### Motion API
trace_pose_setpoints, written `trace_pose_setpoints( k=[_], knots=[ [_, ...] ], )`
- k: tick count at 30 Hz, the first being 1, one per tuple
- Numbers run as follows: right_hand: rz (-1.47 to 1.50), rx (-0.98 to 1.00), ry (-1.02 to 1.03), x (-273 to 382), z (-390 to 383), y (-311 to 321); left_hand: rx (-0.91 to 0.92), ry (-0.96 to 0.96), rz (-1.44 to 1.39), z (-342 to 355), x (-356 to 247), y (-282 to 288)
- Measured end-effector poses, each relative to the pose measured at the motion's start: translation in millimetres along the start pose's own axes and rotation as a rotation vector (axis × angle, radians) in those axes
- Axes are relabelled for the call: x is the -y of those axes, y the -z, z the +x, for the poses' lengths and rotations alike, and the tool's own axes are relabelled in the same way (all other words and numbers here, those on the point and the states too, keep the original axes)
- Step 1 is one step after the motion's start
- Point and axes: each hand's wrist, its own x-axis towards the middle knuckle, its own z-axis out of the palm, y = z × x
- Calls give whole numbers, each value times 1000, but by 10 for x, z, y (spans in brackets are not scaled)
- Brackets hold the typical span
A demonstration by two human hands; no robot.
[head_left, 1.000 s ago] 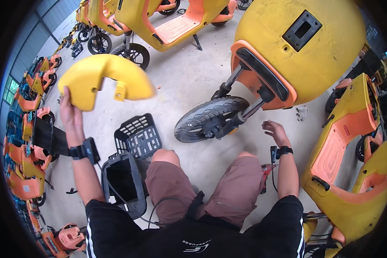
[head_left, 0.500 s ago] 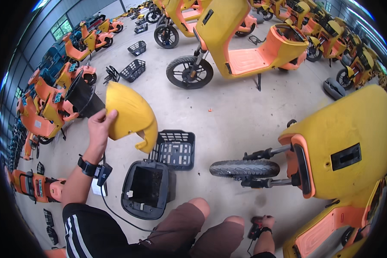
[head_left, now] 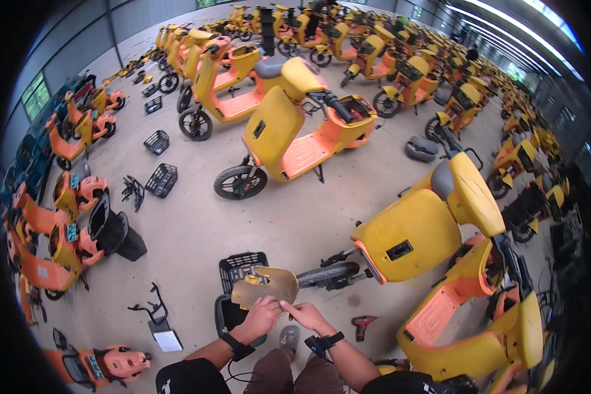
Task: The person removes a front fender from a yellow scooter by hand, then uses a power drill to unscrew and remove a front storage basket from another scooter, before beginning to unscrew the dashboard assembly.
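A curved yellow plastic scooter panel [head_left: 274,282] is in front of me, its paler, dirty inner face showing and a hole near one end. My left hand [head_left: 262,316] is closed on its near edge. Beside it, my right hand [head_left: 305,316] pinches the same edge, with the thumb meeting the panel close to the left fingers. Below the panel, partly covered by it and my left arm, stands a dark plastic bin [head_left: 224,315]. A black slatted basket [head_left: 244,259] lies just beyond. To the right on the floor is a red and black cordless drill [head_left: 362,326].
A yellow scooter [head_left: 407,240] stands close on the right, its front wheel [head_left: 328,274] reaching toward the panel. Another scooter [head_left: 272,134] stands ahead. Stacked black bins [head_left: 115,226] and a black bracket [head_left: 156,305] lie left. Rows of scooters fill the background.
The panel has come down from the upper left toward my middle and been turned over. My right hand has left the drill on the floor and joined my left at the panel. The view has tilted up.
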Motion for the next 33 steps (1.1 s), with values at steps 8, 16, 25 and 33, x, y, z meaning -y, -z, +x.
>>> trace_pose_setpoints(
  k=[8, 16, 25, 33],
  knots=[
    [201, -44, -230, -577, -791, -607, 118, -9, -19, -574, -912, 460],
    [733, 72, -731, -2461, -2008, -911, -19, 787, -405, -2412, -755, 603],
    [416, -112, -907, -4324, -3799, -1227, 251, 1482, -34, -5747, 168, 533],
    [232, -251, -689, -2516, -2246, -1115, -16, 1523, -559, -5723, -196, 653]
  ],
)
